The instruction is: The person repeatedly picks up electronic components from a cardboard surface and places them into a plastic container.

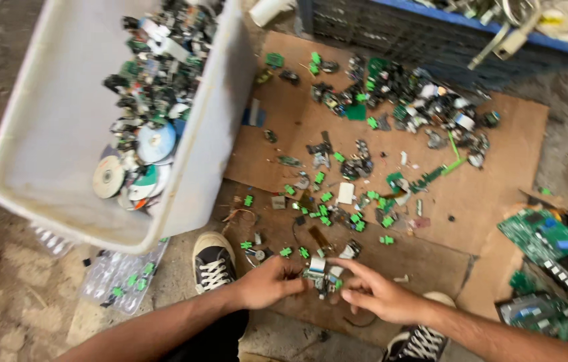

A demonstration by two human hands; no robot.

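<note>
Both hands, left hand [267, 283] and right hand [379, 292], grasping one small electronic part [319, 275] between fingertips, near the shoes, above the near edge of the cardboard sheet [498, 194]. Probably light, stiff, a bit fragile with sharp corners, so best pinched at its sides. Free room to the right on the cardboard; white tub [56, 121] close at left, green scraps [337, 208] scattered farther.
</note>
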